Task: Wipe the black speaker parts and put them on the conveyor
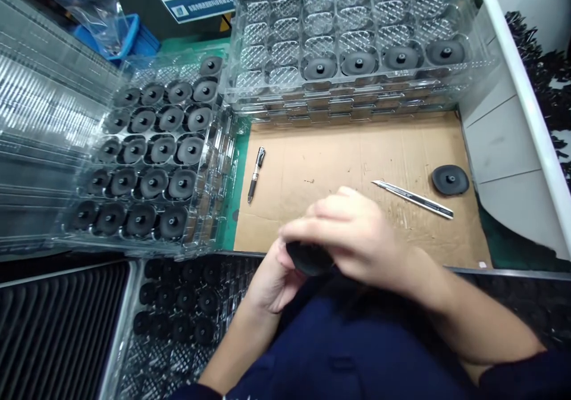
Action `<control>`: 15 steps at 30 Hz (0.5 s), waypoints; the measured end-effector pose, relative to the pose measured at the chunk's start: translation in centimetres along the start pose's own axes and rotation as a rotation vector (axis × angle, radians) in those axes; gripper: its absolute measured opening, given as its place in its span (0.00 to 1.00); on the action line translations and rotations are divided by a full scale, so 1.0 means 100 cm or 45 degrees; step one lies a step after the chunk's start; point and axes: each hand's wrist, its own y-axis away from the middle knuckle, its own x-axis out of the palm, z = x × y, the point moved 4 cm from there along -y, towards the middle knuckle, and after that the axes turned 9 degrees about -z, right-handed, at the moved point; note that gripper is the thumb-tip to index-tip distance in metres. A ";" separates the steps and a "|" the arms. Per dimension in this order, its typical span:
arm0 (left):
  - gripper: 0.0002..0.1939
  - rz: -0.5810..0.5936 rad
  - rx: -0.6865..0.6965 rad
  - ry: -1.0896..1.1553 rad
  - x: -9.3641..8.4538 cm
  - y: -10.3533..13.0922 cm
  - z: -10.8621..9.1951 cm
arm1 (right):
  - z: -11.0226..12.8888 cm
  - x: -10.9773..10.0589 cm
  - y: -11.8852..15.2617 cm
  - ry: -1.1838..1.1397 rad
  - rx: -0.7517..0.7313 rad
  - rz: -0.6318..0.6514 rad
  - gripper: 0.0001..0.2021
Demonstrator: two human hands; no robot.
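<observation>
Close to my body, over the near edge of the cardboard, I hold a black rounded disc-like part. My left hand grips it from the left and below, thumb against its edge. From above, my right hand reaches across it with bent fingers, covering much of its top; that hand is slightly blurred. Another such black part, with a small central stub, lies on the cardboard to the right. Left of it rests a slim utility knife, blade end pointing left.
A pen lies on the cardboard mat. Stacked clear trays with black parts stand left and at the back. On the right is a white bin with small black pieces. A blue bin sits back left.
</observation>
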 end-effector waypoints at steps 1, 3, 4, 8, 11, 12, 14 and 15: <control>0.27 0.023 -0.007 0.011 0.001 0.000 -0.001 | -0.009 -0.003 0.001 0.021 0.078 -0.012 0.12; 0.31 0.091 -0.035 0.057 0.002 0.002 -0.003 | -0.031 -0.006 0.010 0.093 0.283 -0.066 0.12; 0.32 0.126 -0.057 0.086 0.003 0.003 -0.004 | -0.041 -0.005 0.018 0.121 0.386 -0.090 0.12; 0.30 0.207 -0.104 0.163 0.004 0.006 -0.005 | -0.070 0.019 0.062 0.079 0.673 -0.033 0.12; 0.29 0.213 -0.138 0.178 0.006 0.004 -0.004 | -0.075 0.030 0.079 0.017 0.718 0.076 0.11; 0.30 0.223 -0.149 0.180 0.007 0.003 -0.003 | -0.073 0.026 0.078 0.013 0.728 0.067 0.11; 0.31 0.243 -0.158 0.181 0.009 0.002 -0.002 | -0.063 0.008 0.067 0.051 0.747 -0.061 0.11; 0.31 0.244 -0.157 0.174 0.010 0.002 -0.001 | -0.054 -0.003 0.057 0.081 0.727 -0.165 0.12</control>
